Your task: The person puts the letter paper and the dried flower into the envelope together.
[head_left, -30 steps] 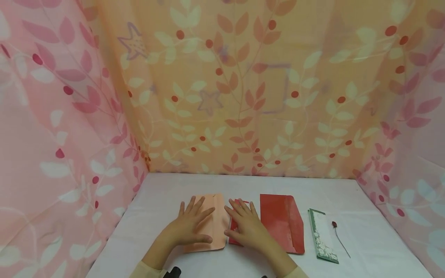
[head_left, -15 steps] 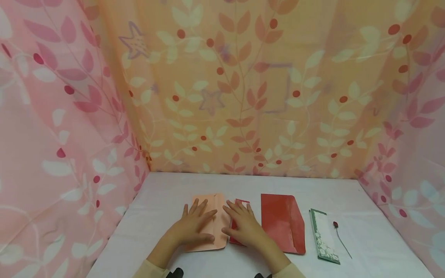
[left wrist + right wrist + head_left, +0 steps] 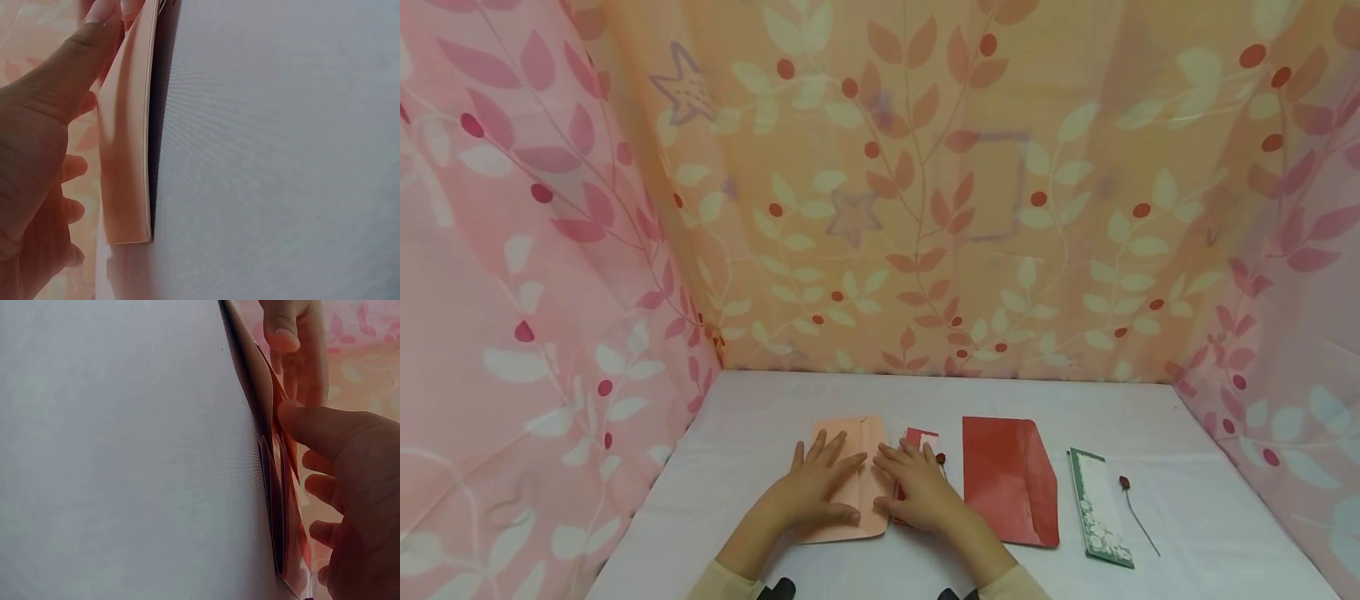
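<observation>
A peach envelope (image 3: pixel 868 487) lies on the white table in the head view. My left hand (image 3: pixel 808 492) rests on it with fingers spread. Beside it is a red and white card (image 3: pixel 922 435), mostly covered by my right hand (image 3: pixel 925 492). The right fingers are spread, with the thumb and fingertips reaching over the envelope's right edge. A small dark red flower head (image 3: pixel 941 458) shows at the card's right side. In the left wrist view the envelope (image 3: pixel 128 169) stands slightly off the cloth along its near edge. The right wrist view shows the card's layered red edges (image 3: pixel 284 519).
A larger red envelope (image 3: pixel 1007 483) lies right of the right hand, its flap to the right. Farther right are a green-bordered card (image 3: pixel 1097 508) and a dried rose on a thin stem (image 3: pixel 1138 517). Patterned curtains (image 3: pixel 925 208) enclose the table's back and sides.
My right hand has shifted left, from over the card onto the peach envelope's edge, uncovering the small flower head. My left hand has moved slightly right, then stayed on the envelope.
</observation>
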Demonstrator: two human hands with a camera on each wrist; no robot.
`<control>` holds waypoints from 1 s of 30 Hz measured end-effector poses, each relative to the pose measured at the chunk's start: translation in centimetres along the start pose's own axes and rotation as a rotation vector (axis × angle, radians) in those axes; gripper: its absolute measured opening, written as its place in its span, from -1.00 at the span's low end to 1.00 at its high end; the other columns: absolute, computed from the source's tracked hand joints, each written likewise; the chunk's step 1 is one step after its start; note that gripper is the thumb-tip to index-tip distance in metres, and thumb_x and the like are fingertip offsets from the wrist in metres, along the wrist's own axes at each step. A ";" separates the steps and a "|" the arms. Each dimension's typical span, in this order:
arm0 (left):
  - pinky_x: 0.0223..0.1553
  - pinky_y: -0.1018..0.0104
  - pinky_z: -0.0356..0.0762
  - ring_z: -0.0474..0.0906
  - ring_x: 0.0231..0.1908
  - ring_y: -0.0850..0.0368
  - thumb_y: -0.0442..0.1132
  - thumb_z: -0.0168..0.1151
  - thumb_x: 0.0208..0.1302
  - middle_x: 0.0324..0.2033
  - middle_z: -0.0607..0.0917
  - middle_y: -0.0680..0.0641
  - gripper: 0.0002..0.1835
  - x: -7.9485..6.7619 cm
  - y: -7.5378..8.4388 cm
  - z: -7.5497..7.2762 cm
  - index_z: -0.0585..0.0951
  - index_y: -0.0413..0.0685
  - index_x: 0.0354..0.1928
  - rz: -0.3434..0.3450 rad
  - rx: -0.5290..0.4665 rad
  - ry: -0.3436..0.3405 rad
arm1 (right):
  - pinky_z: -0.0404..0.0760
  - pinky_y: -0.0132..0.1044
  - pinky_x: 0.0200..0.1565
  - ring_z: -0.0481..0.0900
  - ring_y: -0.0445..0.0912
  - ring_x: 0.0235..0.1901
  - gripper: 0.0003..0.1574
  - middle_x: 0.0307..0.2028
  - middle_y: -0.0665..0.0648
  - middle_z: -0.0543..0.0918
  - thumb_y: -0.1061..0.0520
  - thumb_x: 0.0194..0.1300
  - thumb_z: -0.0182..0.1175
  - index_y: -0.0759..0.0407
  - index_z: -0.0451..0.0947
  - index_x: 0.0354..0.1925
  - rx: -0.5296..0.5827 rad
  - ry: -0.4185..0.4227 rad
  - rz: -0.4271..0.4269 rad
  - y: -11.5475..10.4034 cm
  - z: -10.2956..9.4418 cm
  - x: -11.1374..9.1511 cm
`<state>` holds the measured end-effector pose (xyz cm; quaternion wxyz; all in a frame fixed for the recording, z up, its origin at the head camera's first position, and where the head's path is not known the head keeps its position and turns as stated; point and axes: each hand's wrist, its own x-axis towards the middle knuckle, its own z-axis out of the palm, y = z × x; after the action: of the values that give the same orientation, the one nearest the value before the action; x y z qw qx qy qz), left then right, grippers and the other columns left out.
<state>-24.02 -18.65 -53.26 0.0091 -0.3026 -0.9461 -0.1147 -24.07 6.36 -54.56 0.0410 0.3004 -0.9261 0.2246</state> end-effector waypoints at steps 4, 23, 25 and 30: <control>0.25 -0.52 -0.17 -0.21 0.45 -0.40 0.58 0.02 -0.06 0.49 0.02 -0.20 -0.04 0.2 -0.1 0.1 0.21 0.42 0.42 -0.002 -0.010 -0.006 | -0.19 0.34 0.36 0.06 0.18 0.45 -0.21 0.40 -0.01 0.30 -0.33 0.17 0.23 -0.11 0.41 0.30 0.008 -0.017 -0.006 0.2 0.3 0.0; 0.20 -0.54 -0.04 -0.10 0.42 -0.43 0.56 0.09 -0.10 0.46 0.11 -0.22 -0.19 0.0 0.4 0.3 0.41 0.36 0.19 -0.002 -0.090 -0.028 | -0.04 0.25 0.39 0.16 0.08 0.43 -0.35 0.34 0.08 0.40 -0.20 0.24 0.21 0.05 0.50 0.22 -0.095 -0.039 -0.124 -0.5 0.4 -0.2; 0.19 -0.53 0.00 -0.07 0.42 -0.43 0.57 0.08 -0.11 0.46 0.12 -0.22 -0.19 0.1 0.3 0.3 0.40 0.36 0.17 -0.004 -0.084 -0.024 | -0.01 0.21 0.40 0.17 0.07 0.43 -0.35 0.34 0.08 0.40 -0.20 0.25 0.21 0.07 0.50 0.22 -0.102 -0.044 -0.132 -0.6 0.3 -0.2; 0.20 -0.49 0.09 -0.03 0.43 -0.38 0.58 0.10 -0.13 0.46 0.13 -0.19 -0.18 0.3 -0.2 0.2 0.37 0.35 0.16 -0.004 -0.068 -0.021 | 0.04 0.18 0.39 0.23 0.05 0.40 -0.34 0.33 0.08 0.41 -0.20 0.26 0.21 0.09 0.50 0.21 -0.104 -0.051 -0.139 -0.7 0.1 -0.1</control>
<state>-24.33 -18.60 -53.43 -0.0113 -0.3020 -0.9423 -0.1439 -23.62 5.85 -54.41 0.0483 0.3668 -0.9143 0.1649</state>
